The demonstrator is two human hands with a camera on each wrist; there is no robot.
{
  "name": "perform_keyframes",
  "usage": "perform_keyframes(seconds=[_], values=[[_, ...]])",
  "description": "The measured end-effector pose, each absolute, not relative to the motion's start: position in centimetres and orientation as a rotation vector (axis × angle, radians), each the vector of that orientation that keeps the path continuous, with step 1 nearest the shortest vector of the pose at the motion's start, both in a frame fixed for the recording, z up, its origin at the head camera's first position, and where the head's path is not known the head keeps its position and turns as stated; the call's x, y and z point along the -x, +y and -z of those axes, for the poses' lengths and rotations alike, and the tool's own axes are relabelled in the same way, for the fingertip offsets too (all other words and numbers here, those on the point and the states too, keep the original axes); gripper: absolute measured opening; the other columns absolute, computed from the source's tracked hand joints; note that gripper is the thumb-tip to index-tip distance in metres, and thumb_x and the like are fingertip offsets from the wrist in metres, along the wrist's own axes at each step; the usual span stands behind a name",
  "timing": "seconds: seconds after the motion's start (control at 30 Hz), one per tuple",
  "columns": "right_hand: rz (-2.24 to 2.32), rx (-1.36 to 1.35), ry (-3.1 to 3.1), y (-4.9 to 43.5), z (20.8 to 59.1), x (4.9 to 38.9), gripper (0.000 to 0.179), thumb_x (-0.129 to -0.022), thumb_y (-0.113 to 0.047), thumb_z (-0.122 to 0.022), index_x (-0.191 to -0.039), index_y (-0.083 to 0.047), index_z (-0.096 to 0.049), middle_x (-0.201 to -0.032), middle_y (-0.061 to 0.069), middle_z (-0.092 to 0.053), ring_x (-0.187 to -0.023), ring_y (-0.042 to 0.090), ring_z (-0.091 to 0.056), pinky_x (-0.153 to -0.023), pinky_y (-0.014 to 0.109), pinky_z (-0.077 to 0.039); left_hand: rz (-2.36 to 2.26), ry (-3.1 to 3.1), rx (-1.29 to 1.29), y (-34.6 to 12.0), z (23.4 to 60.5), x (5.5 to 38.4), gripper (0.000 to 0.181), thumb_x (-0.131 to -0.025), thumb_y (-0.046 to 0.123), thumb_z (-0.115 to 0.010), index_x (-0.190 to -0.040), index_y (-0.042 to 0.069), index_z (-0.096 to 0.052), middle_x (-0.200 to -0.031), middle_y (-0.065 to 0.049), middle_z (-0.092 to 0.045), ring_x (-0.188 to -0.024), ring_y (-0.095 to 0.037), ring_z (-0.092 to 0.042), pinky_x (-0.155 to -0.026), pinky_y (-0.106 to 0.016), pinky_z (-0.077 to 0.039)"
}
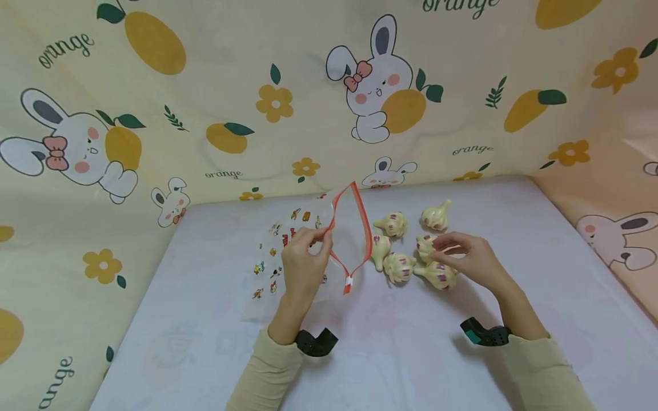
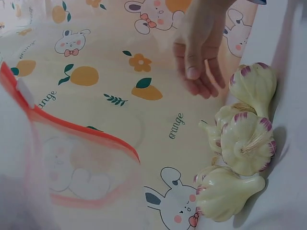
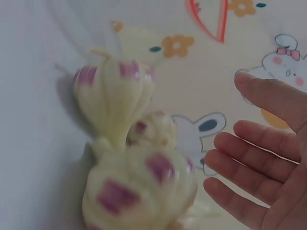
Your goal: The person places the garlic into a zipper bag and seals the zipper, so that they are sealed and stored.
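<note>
A clear zip bag (image 1: 272, 268) with small cartoon prints lies on the table, its red-edged mouth (image 1: 367, 228) standing wide. My left hand (image 1: 303, 262) pinches the near edge of that mouth between thumb and fingers. To the right of the bag sit several garlic bulbs (image 1: 399, 267), cream with purple patches. My right hand (image 1: 470, 260) hovers over the right-hand bulbs, fingers apart and holding nothing. In the right wrist view its fingers (image 3: 249, 158) are extended beside a large garlic bulb (image 3: 139, 187), with a gap between. The left wrist view shows the bag's red rim (image 2: 86, 127) up close.
A white-covered table (image 1: 169, 319) carries everything. Behind it hangs a cream backdrop (image 1: 308, 68) with rabbits and oranges, which continues along the right side. One garlic bulb (image 1: 436, 215) sits farthest back. Dark wrist cameras (image 1: 316, 342) are strapped to both wrists.
</note>
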State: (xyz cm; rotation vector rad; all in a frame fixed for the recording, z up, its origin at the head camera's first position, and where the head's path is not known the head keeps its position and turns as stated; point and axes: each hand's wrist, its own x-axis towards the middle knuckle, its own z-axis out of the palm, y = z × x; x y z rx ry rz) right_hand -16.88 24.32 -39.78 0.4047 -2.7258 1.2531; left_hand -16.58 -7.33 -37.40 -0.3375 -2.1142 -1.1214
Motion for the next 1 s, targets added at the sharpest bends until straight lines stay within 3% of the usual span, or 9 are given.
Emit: perform_keyframes(seconds=[0.3,0.53,0.77,1.0], values=[[-1.193,-0.398,-2.777,26.3,40.9,16.2,0.036,-0.081,-0.017,-0.076,-0.112,-0.002,-0.066,-0.109,0.019,-0.07,-0.091,-0.019,-0.051,-0.079,0.017,-0.055,1.185,-2.122,0.312,-7.6,37.2,16.6,0.014,-0.089,0.011,-0.066,-0.094,0.001,-0.074,-0.08,-0.011,-0.071,-0.075,-0.02,-0.067,-0.071,-0.031,-0.059],[-1.185,-0.366,-2.825,27.0,41.7,15.9,0.043,-0.08,-0.023,-0.078,-0.115,-0.002,-0.065,-0.115,0.02,-0.069,-0.094,-0.02,-0.048,-0.082,0.023,-0.056,1.188,-2.078,0.331,-7.6,37.1,16.6,0.012,-0.088,0.008,-0.067,-0.093,0.0,-0.074,-0.078,-0.012,-0.07,-0.073,-0.022,-0.067,-0.068,-0.037,-0.059],[-1.176,-0.367,-2.884,27.3,42.5,15.9,0.053,-0.077,-0.026,-0.08,-0.12,0.0,-0.062,-0.119,0.021,-0.067,-0.097,-0.017,-0.049,-0.081,0.014,-0.051,1.181,-2.078,0.328,-7.7,37.1,16.7,0.013,-0.088,0.009,-0.067,-0.093,0.0,-0.074,-0.078,-0.012,-0.07,-0.073,-0.021,-0.067,-0.068,-0.035,-0.059],[-1.202,-0.383,-2.879,27.4,43.0,15.8,0.061,-0.072,-0.024,-0.085,-0.122,0.001,-0.06,-0.121,0.022,-0.066,-0.096,-0.022,-0.043,-0.081,0.015,-0.051,1.175,-2.083,0.32,-7.8,37.2,16.7,0.012,-0.088,0.01,-0.067,-0.092,0.0,-0.073,-0.079,-0.012,-0.07,-0.073,-0.021,-0.067,-0.068,-0.034,-0.06]])
